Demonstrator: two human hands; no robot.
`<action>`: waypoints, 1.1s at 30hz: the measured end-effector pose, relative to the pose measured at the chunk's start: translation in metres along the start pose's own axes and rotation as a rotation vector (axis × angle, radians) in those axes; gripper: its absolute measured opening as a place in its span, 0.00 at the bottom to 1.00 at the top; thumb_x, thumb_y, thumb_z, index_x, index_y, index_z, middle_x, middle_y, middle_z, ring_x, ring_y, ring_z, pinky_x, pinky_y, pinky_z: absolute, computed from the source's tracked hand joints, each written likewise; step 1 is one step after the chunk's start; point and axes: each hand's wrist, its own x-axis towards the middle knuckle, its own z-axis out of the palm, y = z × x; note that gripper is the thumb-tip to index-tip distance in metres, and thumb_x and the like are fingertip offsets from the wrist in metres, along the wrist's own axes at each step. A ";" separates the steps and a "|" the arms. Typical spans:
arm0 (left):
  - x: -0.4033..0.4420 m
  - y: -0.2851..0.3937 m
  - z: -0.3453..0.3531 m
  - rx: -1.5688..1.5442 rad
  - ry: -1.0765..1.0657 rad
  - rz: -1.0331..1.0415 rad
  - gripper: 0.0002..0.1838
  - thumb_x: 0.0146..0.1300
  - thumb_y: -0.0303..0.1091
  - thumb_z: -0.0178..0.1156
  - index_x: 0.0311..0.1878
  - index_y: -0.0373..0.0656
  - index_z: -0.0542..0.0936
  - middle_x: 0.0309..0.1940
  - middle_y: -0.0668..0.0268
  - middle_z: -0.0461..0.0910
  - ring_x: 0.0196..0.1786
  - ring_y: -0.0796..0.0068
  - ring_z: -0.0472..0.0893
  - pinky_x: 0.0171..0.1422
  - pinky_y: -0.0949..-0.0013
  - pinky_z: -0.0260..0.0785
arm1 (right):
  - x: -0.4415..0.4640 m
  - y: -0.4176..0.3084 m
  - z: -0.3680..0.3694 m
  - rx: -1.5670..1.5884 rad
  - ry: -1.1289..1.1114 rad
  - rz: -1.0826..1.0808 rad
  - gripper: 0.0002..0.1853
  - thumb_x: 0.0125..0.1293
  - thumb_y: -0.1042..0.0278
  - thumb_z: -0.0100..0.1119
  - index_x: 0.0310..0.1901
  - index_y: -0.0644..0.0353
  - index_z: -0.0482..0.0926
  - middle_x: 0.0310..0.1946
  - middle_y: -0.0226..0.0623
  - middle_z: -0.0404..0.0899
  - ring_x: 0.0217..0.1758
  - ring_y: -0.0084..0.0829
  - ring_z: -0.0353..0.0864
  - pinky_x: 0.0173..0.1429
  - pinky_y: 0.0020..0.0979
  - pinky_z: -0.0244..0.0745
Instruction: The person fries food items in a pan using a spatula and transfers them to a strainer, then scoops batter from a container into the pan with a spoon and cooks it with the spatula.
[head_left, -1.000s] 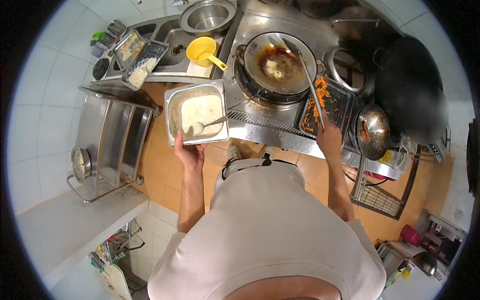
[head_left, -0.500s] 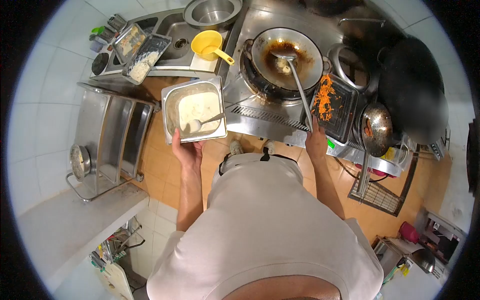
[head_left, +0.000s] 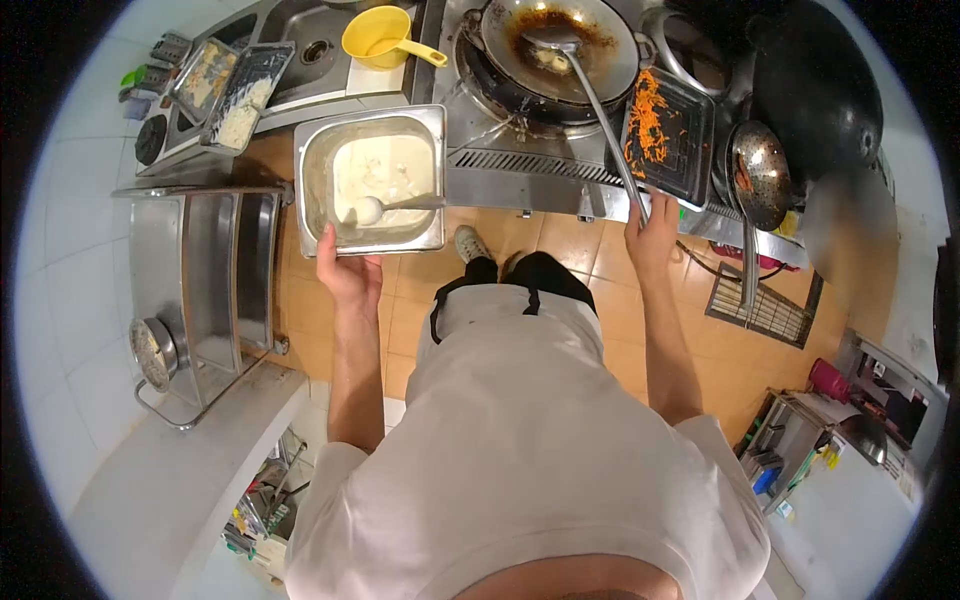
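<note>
My left hand (head_left: 350, 275) is closed on the near edge of a square steel container (head_left: 310, 190), its thumb over the rim. Pale batter (head_left: 365, 165) lies inside with a spoon (head_left: 370, 209) resting in it. My right hand (head_left: 652, 232) grips the handle of a long ladle (head_left: 603, 118), whose head is down in the wok (head_left: 620, 75). Brown oil and small pale pieces show around the ladle head. Beside the wok, a dark tray (head_left: 690, 145) holds shredded orange food (head_left: 648, 120).
A yellow dipper (head_left: 378, 38) sits by the sink (head_left: 310, 30). Two food trays (head_left: 238, 105) are at the far left, above a steel trolley (head_left: 210, 270). A perforated strainer (head_left: 758, 175) and a big black wok (head_left: 820, 85) stand at the right.
The stove and wok have shifted up in view. The ladle head has moved from the wok's far side into the oil. The container remains in my left hand, and one foot has stepped.
</note>
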 end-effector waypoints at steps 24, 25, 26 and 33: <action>-0.100 -0.077 -0.089 -0.061 0.016 -0.328 0.28 0.66 0.45 0.54 0.64 0.37 0.70 0.59 0.60 0.76 0.63 0.63 0.74 0.67 0.61 0.65 | -0.124 0.128 0.296 -0.024 -0.317 0.636 0.23 0.67 0.54 0.55 0.57 0.61 0.70 0.48 0.57 0.81 0.50 0.56 0.81 0.52 0.47 0.76; -0.101 -0.077 -0.095 -0.073 0.014 -0.323 0.28 0.66 0.45 0.54 0.64 0.37 0.70 0.59 0.60 0.76 0.64 0.63 0.74 0.68 0.61 0.65 | -0.127 0.157 0.311 -0.180 -0.586 0.539 0.19 0.67 0.56 0.54 0.54 0.58 0.73 0.48 0.49 0.83 0.48 0.50 0.83 0.49 0.43 0.78; -0.101 -0.077 -0.101 -0.087 0.008 -0.315 0.28 0.66 0.45 0.54 0.64 0.37 0.70 0.60 0.60 0.76 0.64 0.63 0.74 0.69 0.61 0.64 | -0.141 0.189 0.343 -0.470 -0.695 0.346 0.13 0.67 0.60 0.54 0.50 0.53 0.75 0.47 0.38 0.83 0.45 0.41 0.83 0.46 0.37 0.79; -0.108 -0.071 -0.139 -0.180 -0.020 -0.317 0.28 0.66 0.42 0.54 0.65 0.37 0.69 0.61 0.59 0.75 0.65 0.63 0.72 0.70 0.58 0.62 | -0.115 0.131 0.278 1.000 -0.252 1.378 0.07 0.76 0.66 0.42 0.47 0.47 0.72 0.42 0.28 0.75 0.45 0.38 0.81 0.42 0.42 0.81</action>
